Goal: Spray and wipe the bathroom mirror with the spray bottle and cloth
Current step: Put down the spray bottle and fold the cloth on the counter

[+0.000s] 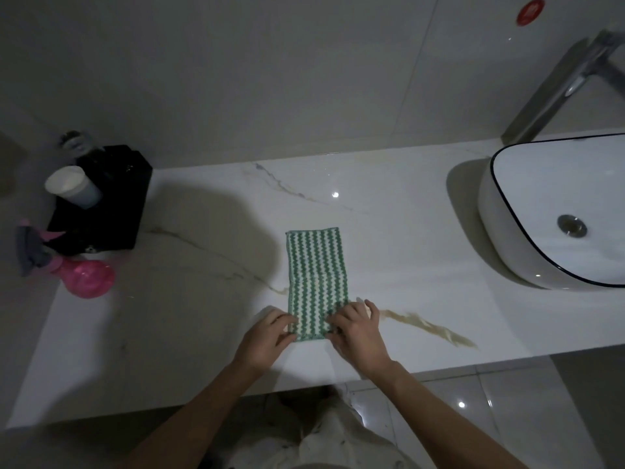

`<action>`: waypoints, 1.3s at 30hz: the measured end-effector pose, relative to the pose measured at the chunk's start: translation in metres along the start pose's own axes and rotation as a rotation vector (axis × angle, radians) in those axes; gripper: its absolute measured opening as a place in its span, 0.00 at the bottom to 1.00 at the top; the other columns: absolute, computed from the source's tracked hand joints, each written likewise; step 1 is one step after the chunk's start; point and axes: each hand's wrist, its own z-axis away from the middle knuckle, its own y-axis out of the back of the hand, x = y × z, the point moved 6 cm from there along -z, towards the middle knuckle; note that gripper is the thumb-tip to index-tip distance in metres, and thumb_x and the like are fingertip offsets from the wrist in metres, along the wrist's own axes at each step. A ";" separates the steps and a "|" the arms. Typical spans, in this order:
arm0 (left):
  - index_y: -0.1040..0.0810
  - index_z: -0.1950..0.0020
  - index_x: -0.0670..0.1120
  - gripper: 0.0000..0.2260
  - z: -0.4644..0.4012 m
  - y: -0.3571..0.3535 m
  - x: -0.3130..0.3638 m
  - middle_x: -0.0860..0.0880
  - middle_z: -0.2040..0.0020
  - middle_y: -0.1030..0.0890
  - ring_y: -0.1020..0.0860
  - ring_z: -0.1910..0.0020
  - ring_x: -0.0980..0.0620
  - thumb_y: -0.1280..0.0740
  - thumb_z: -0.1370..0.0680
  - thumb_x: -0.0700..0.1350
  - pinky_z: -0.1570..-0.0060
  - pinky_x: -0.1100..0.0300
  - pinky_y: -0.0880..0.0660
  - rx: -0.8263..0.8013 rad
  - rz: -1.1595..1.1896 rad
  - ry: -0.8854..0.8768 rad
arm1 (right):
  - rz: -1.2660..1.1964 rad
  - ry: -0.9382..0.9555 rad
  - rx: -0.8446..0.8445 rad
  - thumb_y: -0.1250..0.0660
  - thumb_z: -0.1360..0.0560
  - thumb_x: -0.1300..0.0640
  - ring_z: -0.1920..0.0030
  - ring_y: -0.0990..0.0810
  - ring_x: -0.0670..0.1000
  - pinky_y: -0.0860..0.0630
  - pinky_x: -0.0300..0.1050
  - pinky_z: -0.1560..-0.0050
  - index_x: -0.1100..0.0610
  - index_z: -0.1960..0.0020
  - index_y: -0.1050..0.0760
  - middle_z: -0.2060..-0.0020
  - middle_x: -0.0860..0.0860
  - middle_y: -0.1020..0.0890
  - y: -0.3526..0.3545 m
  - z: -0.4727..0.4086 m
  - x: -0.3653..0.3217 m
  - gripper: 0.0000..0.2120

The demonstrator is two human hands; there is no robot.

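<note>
Two bare hands reach in from the bottom of a dim, downward view and meet at the near end of a folded cloth. The left hand has its fingers curled onto the cloth's near left corner; the right hand lies over the near right corner with fingers bent and slightly spread. Whether either hand actually pinches the fabric or only presses it flat cannot be told.

The cloth, a long rectangle of green and white zigzag stripes, lies flat on a white marble-look counter with thin grey veins and a tan streak running away to the cloth's right. Small ceiling-light reflections dot the glossy stone.

Well to the left of the cloth, near the counter's left end, a pink spray bottle with a grey trigger head stands on the counter. Just behind the bottle sits a black box-like holder with a pale cup on it.

Well to the right of the cloth is a white vessel basin with a dark rim and a metal drain. A tall chrome tap rises behind it.

Beyond the cloth, large pale wall tiles back the counter, with a red round sticker high at the right. Glossy floor tiles show below the counter's front edge.
</note>
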 end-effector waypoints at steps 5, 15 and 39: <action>0.22 0.44 0.42 0.12 0.003 -0.005 0.000 0.47 0.48 0.25 0.29 0.52 0.59 0.31 0.26 0.37 0.49 0.72 0.33 -0.009 0.050 -0.013 | 0.003 0.110 -0.021 0.23 0.38 0.49 0.52 0.30 0.49 0.42 0.51 0.40 0.49 0.57 0.20 0.60 0.46 0.24 -0.010 -0.003 -0.022 0.12; 0.19 0.57 0.50 0.09 0.020 0.002 0.006 0.53 0.59 0.21 0.26 0.57 0.53 0.39 0.27 0.47 0.56 0.61 0.36 0.101 -0.248 -0.128 | 0.097 0.074 -0.114 0.33 0.32 0.40 0.57 0.23 0.51 0.38 0.53 0.41 0.49 0.61 0.20 0.63 0.45 0.23 -0.025 -0.020 -0.053 0.13; 0.18 0.57 0.50 0.15 0.008 -0.003 0.017 0.52 0.47 0.18 0.31 0.40 0.52 0.43 0.27 0.53 0.40 0.52 0.39 0.011 -0.507 -0.205 | -0.347 -0.595 0.220 0.33 0.25 0.58 0.55 0.21 0.51 0.44 0.46 0.42 0.54 0.57 0.21 0.64 0.46 0.19 0.043 -0.005 0.043 0.03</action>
